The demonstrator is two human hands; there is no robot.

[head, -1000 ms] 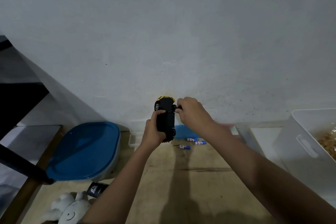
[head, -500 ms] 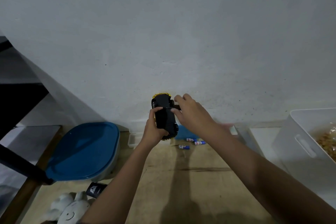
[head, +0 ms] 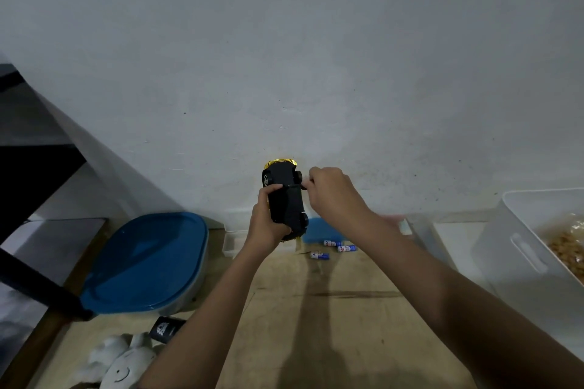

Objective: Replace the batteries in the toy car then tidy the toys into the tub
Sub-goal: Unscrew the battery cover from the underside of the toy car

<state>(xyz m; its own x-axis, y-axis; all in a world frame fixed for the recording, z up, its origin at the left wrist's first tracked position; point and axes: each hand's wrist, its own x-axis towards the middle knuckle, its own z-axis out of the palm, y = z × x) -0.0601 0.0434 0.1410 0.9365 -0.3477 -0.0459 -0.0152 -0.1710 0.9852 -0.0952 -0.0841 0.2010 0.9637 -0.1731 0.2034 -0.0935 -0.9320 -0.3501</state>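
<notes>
My left hand (head: 265,224) grips the toy car (head: 286,199), a gold-bodied car held with its black underside towards me, in front of the wall. My right hand (head: 331,196) is at the car's right side, fingers pinched on a thin dark tool whose tip lies across the underside; I cannot tell what tool it is. Three blue and white batteries (head: 331,243) lie on the wooden surface below the car. A tub with a blue lid (head: 142,262) stands at the left.
A white bin (head: 521,246) with brownish contents stands at the right. A white plush toy (head: 120,366) and a small black item (head: 166,327) lie at the lower left. A blue pad (head: 313,227) and a clear small box (head: 234,240) sit against the wall.
Both hands rose slightly with the car, and the car tilted a little. My right hand stayed at the car's side, shifting a little to the right.
</notes>
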